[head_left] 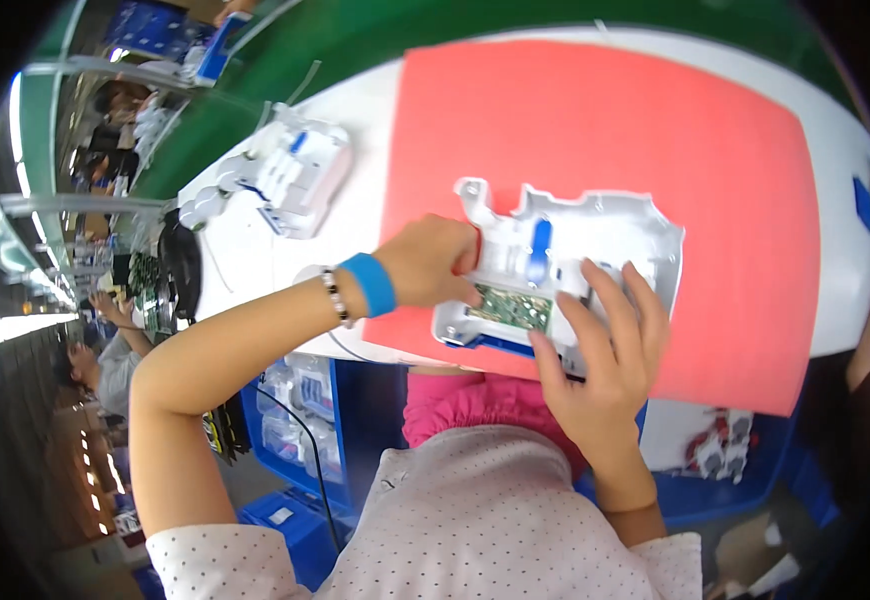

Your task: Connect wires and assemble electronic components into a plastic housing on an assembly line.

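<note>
1. Location: the white housing (590,230) lies hollow side up on the red mat (735,240), toward the edge nearest the person. That position presumably puts the interior within reach of both hands; the mat likely guards the shell against scuffing.
2. Board: the green circuit board (510,308) sits in the near part of the housing, left of its middle. A blue part (539,252) stands farther in, beyond the board.
3. Left hand (430,262): at the housing's left side, fingers curled, thumb at the board's left end. The grip is narrow; whether anything is pinched cannot be told, the fingertips being partly hidden. The pose suggests steadying or positioning that end.
4. Right hand (610,350): fingers spread wide over the housing's right half, thumb near the board's lower right corner. No object is seen clasped. The spread would suit bracing the shell; firm contact cannot be confirmed.
5. Surroundings: a second white housing (327,165) rests on the white table (367,140), left of the mat, apart from the work, plausibly to leave both hands room.
</note>
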The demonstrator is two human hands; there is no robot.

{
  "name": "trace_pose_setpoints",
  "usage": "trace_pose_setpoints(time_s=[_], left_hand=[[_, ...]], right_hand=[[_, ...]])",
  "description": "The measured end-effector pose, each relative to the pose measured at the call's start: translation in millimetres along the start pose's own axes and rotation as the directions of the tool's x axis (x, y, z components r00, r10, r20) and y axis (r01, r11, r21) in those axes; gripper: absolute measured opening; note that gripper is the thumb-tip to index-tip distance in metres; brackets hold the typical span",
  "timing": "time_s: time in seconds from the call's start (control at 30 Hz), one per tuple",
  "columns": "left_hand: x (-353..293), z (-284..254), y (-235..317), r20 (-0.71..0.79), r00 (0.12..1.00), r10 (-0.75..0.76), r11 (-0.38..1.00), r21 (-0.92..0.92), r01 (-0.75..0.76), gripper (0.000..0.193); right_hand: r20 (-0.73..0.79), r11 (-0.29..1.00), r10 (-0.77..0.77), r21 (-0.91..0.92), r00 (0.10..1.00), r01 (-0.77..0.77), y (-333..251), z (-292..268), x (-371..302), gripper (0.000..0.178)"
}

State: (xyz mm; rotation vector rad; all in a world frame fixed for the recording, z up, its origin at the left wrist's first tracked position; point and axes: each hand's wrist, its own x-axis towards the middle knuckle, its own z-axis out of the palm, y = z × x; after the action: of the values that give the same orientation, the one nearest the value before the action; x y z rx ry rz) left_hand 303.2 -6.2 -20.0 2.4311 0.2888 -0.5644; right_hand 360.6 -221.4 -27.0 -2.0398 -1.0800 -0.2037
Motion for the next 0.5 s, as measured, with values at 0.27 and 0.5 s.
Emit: trace_pose_setpoints(time_s=[0.27,0.5], left_hand=[[-18,4,-12,-0.005,0.997,0.076,0.987,-0.138,-0.076,0.04],[-57,-12,-8,-0.174,0.984,-0.034,0.944,-0.33,-0.026,0.028]], right_hand=[[0.069,0.999,-0.021,0.033,0.997,0.019,-8,-6,6,0.047],[0.023,0.991,-0.134,0.018,0.991,0.133,-28,-16,19,0.044]])
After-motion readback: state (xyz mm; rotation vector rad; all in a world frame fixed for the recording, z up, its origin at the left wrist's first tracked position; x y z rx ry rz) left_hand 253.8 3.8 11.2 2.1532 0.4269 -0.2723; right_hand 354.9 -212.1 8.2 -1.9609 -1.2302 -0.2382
